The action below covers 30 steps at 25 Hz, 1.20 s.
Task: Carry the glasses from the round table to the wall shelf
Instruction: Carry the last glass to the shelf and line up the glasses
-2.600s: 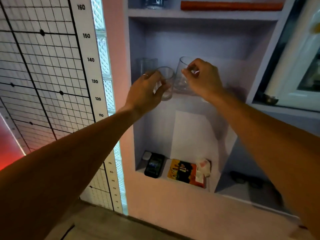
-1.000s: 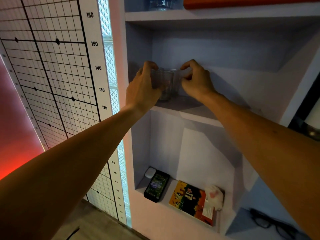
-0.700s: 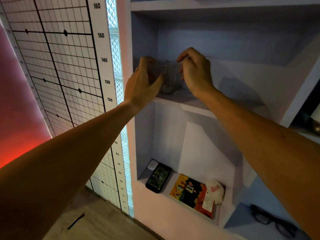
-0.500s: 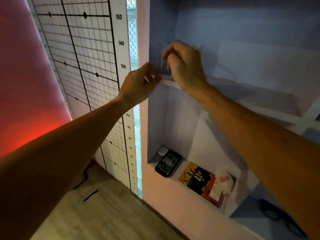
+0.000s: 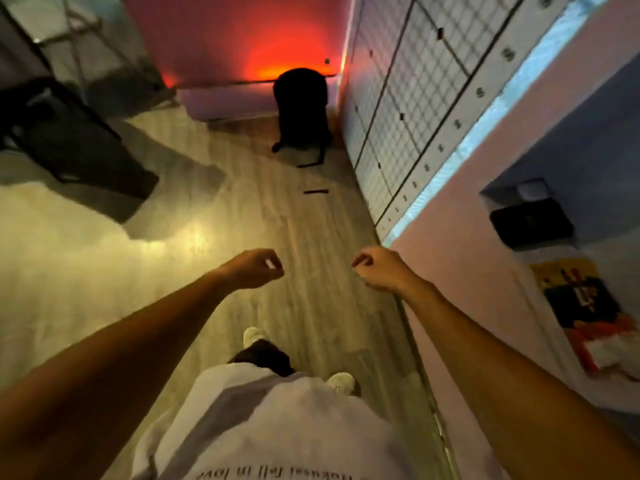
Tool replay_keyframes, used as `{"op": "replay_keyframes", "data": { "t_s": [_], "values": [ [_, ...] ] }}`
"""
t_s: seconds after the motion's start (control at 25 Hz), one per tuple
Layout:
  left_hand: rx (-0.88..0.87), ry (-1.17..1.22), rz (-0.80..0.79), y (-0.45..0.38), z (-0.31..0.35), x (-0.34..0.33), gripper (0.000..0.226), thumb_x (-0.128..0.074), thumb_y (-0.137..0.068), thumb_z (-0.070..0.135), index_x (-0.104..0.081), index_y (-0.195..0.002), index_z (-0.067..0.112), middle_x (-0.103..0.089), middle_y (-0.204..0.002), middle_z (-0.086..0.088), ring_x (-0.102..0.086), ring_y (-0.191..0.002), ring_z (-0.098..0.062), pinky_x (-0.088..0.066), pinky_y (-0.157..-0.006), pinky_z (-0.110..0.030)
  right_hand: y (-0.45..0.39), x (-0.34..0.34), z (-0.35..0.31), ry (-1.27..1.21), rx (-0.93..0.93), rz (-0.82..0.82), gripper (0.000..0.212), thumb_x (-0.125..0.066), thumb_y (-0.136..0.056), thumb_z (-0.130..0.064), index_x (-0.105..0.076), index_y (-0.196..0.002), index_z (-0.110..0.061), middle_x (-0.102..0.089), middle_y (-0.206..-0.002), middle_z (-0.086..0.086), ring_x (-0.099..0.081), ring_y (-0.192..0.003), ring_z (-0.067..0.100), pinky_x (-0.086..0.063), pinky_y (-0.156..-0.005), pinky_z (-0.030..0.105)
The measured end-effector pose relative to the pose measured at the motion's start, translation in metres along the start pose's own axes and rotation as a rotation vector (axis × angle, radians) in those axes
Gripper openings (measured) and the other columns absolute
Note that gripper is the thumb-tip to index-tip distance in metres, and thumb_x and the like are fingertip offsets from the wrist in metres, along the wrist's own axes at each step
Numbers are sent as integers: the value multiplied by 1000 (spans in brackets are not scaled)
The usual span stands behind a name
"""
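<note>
The view now points down at the wooden floor [image 5: 277, 216], turned away from the shelf. My left hand [image 5: 254, 268] hangs over the floor with its fingers curled in and nothing in it. My right hand [image 5: 375, 270] is level with it, a short way to the right, also loosely curled and holding nothing. No glasses are in view. Only the lowest niche of the wall shelf [image 5: 561, 168] shows at the right edge. The round table is out of view.
A black phone [image 5: 531, 221] and a colourful book [image 5: 585, 303] lie in the lower niche. A gridded measuring panel [image 5: 415, 98] runs along the right wall. A black stool [image 5: 301, 112] stands ahead by the red-lit wall, with dark furniture [image 5: 76, 143] at the left.
Both hands have let go of the glasses on the shelf and dropped to waist height. The view has swung left and down from the shelf to the floor.
</note>
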<state>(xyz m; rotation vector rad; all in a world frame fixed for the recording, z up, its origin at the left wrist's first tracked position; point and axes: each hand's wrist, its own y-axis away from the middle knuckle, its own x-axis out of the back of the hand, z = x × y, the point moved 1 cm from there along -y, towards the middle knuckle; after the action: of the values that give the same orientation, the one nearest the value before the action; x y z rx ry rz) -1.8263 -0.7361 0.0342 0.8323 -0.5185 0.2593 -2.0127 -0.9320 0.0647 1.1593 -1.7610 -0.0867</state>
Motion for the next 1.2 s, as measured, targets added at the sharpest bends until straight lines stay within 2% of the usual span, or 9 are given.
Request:
{"op": "replay_keyframes", "data": {
  "t_s": [0.16, 0.28, 0.4, 0.52, 0.64, 0.72, 0.88, 1.04, 1.2],
  "values": [
    [320, 168, 27, 56, -152, -41, 26, -62, -90, 38, -64, -109, 21, -68, -103, -5, -64, -87, -19, -51, -76, -30, -16, -146, -15, 286, -39, -432, 24, -56, -85, -22, -70, -99, -9, -72, -105, 16, -66, -98, 32, -54, -88, 42],
    [413, 365, 66, 88, -225, -55, 21, -64, -89, 34, -65, -103, 19, -67, -103, -5, -63, -93, -21, -48, -79, -29, -13, -210, -61, 412, -32, -603, 24, -56, -88, -22, -70, -102, -10, -72, -106, 13, -66, -98, 31, -55, -88, 42],
    [447, 562, 141, 109, -285, -38, 9, -66, -88, 30, -62, -89, 22, -67, -93, -5, -64, -90, -22, -50, -83, -33, -28, -252, -127, 516, 14, -641, 22, -57, -88, -23, -71, -103, -12, -72, -107, 11, -65, -99, 28, -53, -85, 34],
    [489, 726, 220, 121, -340, -9, 8, -66, -89, 25, -63, -86, 18, -63, -81, -2, -60, -81, -21, -52, -80, -37, -48, -289, -214, 536, 72, -635, 19, -57, -89, -21, -71, -98, -13, -71, -103, 9, -64, -99, 27, -53, -87, 39],
    [522, 867, 326, 124, -381, 24, 5, -65, -90, 18, -61, -86, 15, -59, -74, -1, -55, -72, -19, -48, -72, -33, -67, -324, -303, 548, 199, -664, 20, -53, -91, -22, -68, -100, -13, -69, -103, 9, -63, -99, 26, -52, -85, 39],
    [533, 911, 351, 123, -405, 47, 10, -64, -90, 20, -60, -81, 19, -60, -72, -2, -55, -67, -18, -50, -70, -34, -83, -351, -357, 578, 275, -723, 19, -53, -90, -25, -66, -100, -16, -68, -105, 10, -63, -100, 27, -53, -86, 41],
    [610, 974, 395, 116, -474, 99, 13, -64, -89, 26, -60, -77, 30, -64, -80, -3, -61, -77, -22, -55, -80, -42, -135, -419, -463, 674, 358, -858, 17, -52, -92, -28, -65, -101, -21, -66, -105, 9, -62, -99, 27, -53, -85, 38],
    [735, 1051, 461, 113, -550, 176, 14, -65, -87, 28, -60, -74, 29, -62, -75, -2, -60, -76, -24, -55, -80, -45, -184, -474, -584, 785, 502, -902, 24, -51, -92, -22, -65, -109, -13, -67, -108, 15, -60, -94, 30, -43, -73, 31],
    [783, 1088, 646, 125, -620, 308, 13, -63, -89, 23, -60, -78, 26, -57, -65, 4, -52, -63, -16, -45, -63, -33, -234, -518, -720, 902, 602, -948, 25, -50, -92, -22, -68, -108, -13, -70, -108, 14, -63, -97, 29, -54, -78, 37]
  ]
}}
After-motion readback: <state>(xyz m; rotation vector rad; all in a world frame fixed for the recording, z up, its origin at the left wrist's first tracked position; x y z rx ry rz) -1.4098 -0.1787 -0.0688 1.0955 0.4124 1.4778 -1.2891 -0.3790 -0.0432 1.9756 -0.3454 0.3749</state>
